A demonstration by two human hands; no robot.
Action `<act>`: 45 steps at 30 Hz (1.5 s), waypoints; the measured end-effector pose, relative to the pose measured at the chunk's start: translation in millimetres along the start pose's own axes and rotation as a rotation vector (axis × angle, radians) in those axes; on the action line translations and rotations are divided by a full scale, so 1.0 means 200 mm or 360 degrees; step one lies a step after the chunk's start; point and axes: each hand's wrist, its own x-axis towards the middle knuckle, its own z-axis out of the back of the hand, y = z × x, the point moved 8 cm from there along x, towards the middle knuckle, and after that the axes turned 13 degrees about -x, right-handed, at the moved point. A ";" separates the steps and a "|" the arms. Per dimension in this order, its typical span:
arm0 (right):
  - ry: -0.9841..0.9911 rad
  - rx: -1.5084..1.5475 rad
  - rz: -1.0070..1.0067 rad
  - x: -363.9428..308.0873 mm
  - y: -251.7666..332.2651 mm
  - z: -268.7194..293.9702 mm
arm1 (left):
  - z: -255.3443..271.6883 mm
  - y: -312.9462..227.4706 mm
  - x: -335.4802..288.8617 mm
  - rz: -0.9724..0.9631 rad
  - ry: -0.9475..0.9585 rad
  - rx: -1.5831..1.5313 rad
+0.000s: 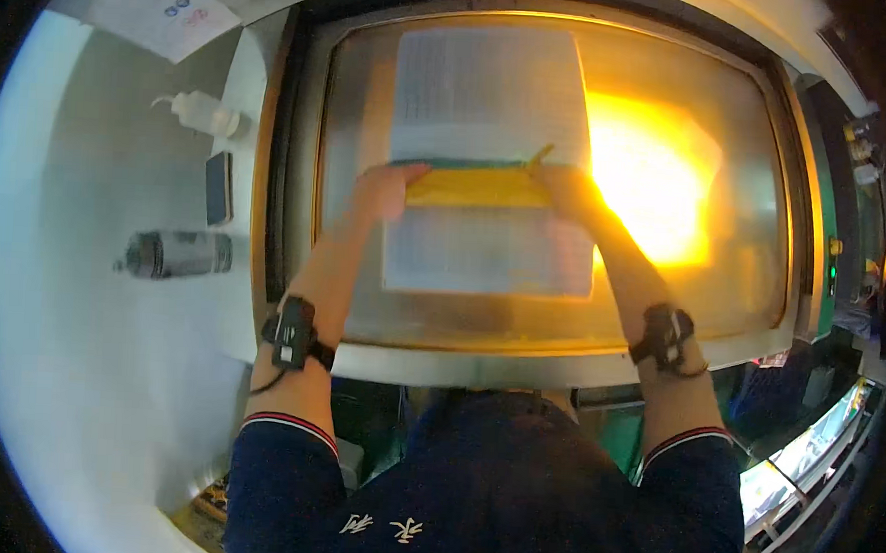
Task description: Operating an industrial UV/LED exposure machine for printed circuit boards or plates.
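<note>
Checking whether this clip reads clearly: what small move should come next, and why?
Probably a level slide of the yellow bar along the sheet: left hand and right hand hold its opposite ends, and sheet shows beyond and nearer than it. Direction is unclear.

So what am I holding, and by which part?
The yellow strip, by its ends: left hand at the left, right hand at the right.
</note>
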 end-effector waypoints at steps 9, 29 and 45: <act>-0.0117 -0.0474 -0.0194 1.33 -0.71 -0.04 | 0.77 0.26 1.27 -0.0202 -0.0641 0.0021; 0.1219 -0.0141 -0.0008 -0.76 0.30 -0.29 | -0.67 -0.17 -0.63 -0.0087 0.0128 0.0283; -0.0094 -0.0208 -0.0102 -1.50 0.05 -0.22 | -1.00 -0.84 -0.76 -0.0124 -0.0012 0.0305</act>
